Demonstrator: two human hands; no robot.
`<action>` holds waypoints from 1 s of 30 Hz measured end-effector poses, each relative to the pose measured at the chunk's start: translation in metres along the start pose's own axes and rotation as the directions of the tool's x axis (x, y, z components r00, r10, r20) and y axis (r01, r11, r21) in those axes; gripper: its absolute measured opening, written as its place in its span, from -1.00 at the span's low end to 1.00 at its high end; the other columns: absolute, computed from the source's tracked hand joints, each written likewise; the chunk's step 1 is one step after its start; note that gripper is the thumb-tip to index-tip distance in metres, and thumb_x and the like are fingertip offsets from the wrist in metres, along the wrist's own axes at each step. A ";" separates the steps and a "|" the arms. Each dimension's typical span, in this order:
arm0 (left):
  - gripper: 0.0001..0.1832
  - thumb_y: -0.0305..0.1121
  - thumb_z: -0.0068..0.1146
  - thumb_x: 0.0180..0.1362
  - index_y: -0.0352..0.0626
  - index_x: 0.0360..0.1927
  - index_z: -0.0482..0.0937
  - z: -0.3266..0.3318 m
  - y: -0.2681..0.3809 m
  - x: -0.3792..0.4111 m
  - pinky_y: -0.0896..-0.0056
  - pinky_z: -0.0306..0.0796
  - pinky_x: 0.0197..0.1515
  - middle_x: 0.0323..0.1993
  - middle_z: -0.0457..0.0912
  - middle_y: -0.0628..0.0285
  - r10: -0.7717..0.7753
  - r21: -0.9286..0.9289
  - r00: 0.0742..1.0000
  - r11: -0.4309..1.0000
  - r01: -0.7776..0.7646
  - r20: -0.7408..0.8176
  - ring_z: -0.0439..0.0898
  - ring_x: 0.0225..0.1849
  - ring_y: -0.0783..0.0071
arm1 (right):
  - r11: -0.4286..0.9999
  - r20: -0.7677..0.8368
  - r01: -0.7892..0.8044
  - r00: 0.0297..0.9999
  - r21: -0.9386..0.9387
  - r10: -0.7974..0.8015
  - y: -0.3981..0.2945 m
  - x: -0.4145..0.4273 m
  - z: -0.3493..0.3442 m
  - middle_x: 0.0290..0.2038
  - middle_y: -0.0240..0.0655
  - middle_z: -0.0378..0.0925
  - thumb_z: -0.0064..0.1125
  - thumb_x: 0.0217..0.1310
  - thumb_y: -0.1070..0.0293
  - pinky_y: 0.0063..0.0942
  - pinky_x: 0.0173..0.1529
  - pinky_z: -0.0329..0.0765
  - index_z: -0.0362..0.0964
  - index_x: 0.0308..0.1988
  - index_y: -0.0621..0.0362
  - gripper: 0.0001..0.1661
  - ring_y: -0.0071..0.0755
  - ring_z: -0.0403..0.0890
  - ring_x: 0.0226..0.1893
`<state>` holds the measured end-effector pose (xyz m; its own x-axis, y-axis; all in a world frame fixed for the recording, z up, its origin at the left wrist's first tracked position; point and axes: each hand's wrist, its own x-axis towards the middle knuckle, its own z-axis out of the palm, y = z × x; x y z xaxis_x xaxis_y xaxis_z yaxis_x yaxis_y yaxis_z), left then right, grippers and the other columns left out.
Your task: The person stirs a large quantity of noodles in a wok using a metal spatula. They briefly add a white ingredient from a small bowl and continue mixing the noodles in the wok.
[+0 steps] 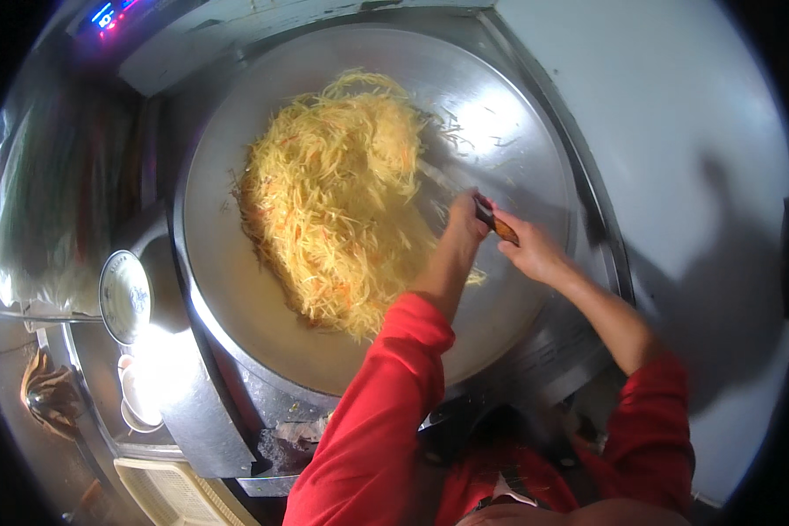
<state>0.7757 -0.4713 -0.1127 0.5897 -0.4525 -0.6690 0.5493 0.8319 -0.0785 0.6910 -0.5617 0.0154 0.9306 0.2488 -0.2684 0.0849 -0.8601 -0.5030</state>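
A very large metal wok [237, 309] lies in front of me, with a big heap of shredded yellow and orange vegetables [329, 197] in it. Both my hands grip one utensil with a wooden handle [505, 230] and a metal shaft [439, 176]; its far end is hidden in the shreds. My left hand [468, 214] holds it nearer the heap, and my right hand [531, 246] closes on the handle's rear end. Loose shreds cling to the wok wall at the upper right. Steam or haze blurs part of the heap.
Left of the wok stand a round white-and-metal bowl [125, 297] and several white bowls [138, 398]. A cream plastic basket [164, 490] sits at the lower left, with a crumpled brown cloth [51, 398] farther left. A pale wall [684, 98] rises close at the right.
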 end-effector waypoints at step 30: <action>-0.85 -0.38 -0.02 0.14 -0.25 -0.32 0.37 0.026 -0.177 -0.192 0.37 0.47 -0.19 -0.35 0.47 0.14 -0.213 -0.169 0.898 0.940 0.295 0.384 0.50 -0.24 0.30 | 0.874 0.662 -0.410 0.583 -0.261 0.471 -0.118 -0.124 -0.192 -0.64 -0.37 0.37 0.08 0.02 0.43 -0.61 -0.69 0.27 0.30 0.10 0.06 -0.44 -0.62 0.35 -0.74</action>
<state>0.5803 -0.5403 0.0490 0.6404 -0.7069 -0.3003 0.5906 0.7032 -0.3959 0.6341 -0.5766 0.2653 0.3469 0.0347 -0.9373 -0.2146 -0.9699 -0.1153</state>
